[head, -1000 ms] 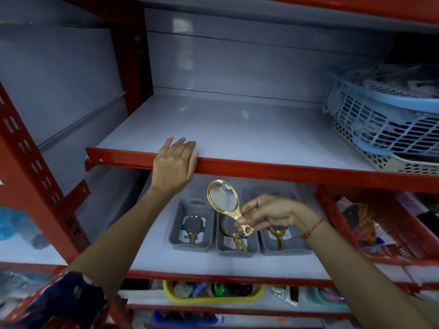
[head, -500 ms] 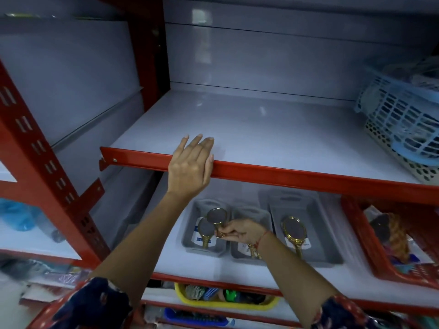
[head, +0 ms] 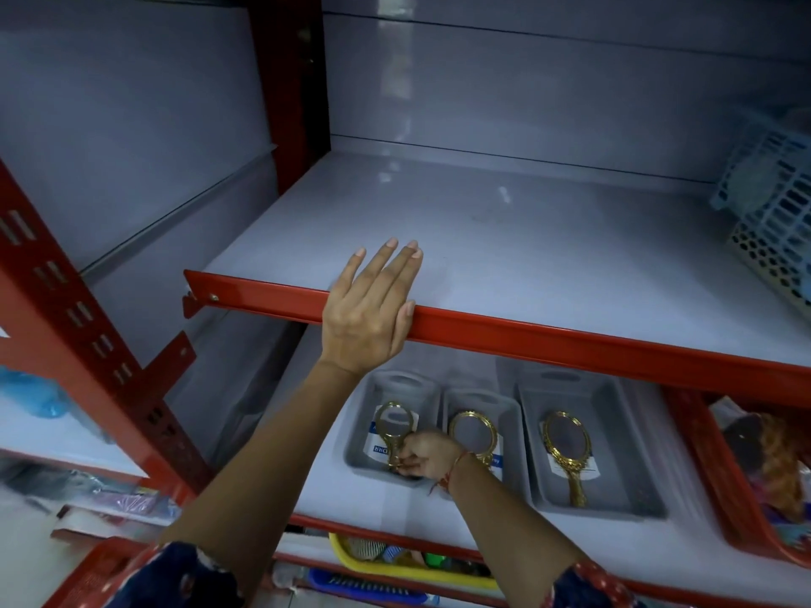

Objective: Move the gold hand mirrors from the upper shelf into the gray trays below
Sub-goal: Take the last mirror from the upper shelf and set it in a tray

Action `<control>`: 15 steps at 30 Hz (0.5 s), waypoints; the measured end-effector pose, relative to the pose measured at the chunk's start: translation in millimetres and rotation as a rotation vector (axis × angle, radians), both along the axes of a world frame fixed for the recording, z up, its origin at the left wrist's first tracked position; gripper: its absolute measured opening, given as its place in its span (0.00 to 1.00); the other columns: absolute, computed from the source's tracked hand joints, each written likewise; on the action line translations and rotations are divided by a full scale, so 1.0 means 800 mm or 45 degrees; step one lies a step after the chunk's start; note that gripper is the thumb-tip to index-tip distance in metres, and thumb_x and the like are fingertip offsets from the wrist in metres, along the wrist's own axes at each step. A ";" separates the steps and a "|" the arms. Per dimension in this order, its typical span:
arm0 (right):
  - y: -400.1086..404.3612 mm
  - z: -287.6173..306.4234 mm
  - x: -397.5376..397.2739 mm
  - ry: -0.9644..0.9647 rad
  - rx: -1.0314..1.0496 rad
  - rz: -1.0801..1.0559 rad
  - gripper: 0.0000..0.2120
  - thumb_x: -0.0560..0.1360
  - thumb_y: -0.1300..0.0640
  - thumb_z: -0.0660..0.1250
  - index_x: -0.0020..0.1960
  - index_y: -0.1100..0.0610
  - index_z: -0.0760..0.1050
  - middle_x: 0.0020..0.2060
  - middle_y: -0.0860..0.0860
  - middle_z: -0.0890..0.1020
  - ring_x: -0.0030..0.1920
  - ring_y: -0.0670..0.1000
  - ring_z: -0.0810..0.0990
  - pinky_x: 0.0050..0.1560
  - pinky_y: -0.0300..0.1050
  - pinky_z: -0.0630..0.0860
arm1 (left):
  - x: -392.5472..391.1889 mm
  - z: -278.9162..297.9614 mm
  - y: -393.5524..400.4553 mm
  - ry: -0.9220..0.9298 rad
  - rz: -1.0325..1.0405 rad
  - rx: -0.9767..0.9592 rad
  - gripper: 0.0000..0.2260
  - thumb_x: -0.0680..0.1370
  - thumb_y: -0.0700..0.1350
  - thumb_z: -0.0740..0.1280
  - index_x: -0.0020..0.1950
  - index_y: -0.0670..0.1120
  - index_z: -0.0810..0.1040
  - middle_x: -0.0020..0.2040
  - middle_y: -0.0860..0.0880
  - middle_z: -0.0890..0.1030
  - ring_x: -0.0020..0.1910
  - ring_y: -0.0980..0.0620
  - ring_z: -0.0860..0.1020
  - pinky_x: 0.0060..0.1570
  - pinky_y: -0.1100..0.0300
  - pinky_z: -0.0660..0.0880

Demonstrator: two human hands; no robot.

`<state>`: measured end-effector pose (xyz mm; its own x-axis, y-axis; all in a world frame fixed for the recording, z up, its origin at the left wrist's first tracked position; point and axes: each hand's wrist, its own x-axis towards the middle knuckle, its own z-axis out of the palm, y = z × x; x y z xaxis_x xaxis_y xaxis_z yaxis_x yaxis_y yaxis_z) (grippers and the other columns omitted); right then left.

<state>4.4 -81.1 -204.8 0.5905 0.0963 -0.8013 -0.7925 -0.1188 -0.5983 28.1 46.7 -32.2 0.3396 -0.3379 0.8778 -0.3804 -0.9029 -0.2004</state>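
Observation:
Three gray trays stand side by side on the lower shelf: left tray [head: 362, 454], middle tray [head: 509, 414], right tray [head: 614, 432]. My right hand [head: 423, 454] grips the handle of a gold hand mirror [head: 395, 425] inside the left tray. Another gold mirror [head: 471, 432] lies in the middle tray, partly behind my wrist. A third gold mirror [head: 566, 449] lies in the right tray. My left hand [head: 368, 309] rests flat with spread fingers on the red front edge of the upper shelf [head: 526, 256], which shows no mirrors.
Blue and cream lattice baskets [head: 772, 221] sit at the upper shelf's right end. A red basket [head: 702, 476] with goods stands right of the trays. A yellow bin [head: 364, 563] sits on the shelf below. Red uprights [head: 66, 322] frame the left side.
My right hand carried the gold mirror down from in front of the shelf edge into the left tray. The view has shifted closer and to the left. My left hand stayed on the shelf edge.

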 end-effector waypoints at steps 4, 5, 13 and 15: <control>0.004 0.004 0.000 -0.006 -0.113 0.101 0.12 0.77 0.68 0.54 0.38 0.60 0.70 0.34 0.53 0.74 0.31 0.48 0.74 0.35 0.41 0.72 | -0.006 0.004 -0.001 0.049 -0.024 -0.030 0.23 0.81 0.48 0.48 0.69 0.43 0.74 0.68 0.46 0.76 0.69 0.48 0.73 0.70 0.49 0.66; 0.004 0.006 0.000 -0.007 -0.128 0.117 0.11 0.77 0.68 0.54 0.38 0.61 0.70 0.35 0.54 0.74 0.31 0.49 0.75 0.35 0.41 0.72 | -0.009 0.004 -0.002 0.068 -0.009 -0.040 0.23 0.81 0.49 0.48 0.70 0.43 0.72 0.70 0.46 0.74 0.70 0.48 0.71 0.70 0.49 0.64; -0.012 0.035 -0.012 -0.123 -0.119 -0.013 0.15 0.77 0.66 0.48 0.45 0.58 0.73 0.33 0.66 0.72 0.33 0.57 0.76 0.61 0.41 0.74 | -0.066 -0.124 0.020 0.492 -0.263 0.044 0.28 0.81 0.50 0.48 0.78 0.45 0.42 0.80 0.48 0.43 0.79 0.49 0.47 0.78 0.46 0.44; -0.016 0.039 -0.009 -0.095 -0.077 -0.106 0.15 0.77 0.65 0.50 0.35 0.57 0.67 0.25 0.55 0.68 0.24 0.49 0.66 0.31 0.38 0.70 | -0.078 -0.149 0.023 0.740 -0.319 -0.024 0.28 0.81 0.49 0.50 0.79 0.45 0.45 0.80 0.47 0.47 0.79 0.49 0.50 0.78 0.49 0.49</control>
<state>-3.1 -93.9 -173.9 0.6529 -0.0027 -0.7575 -0.7544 -0.0922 -0.6499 -34.6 65.1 -151.1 0.6750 -0.4555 0.5805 -0.6228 -0.7735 0.1172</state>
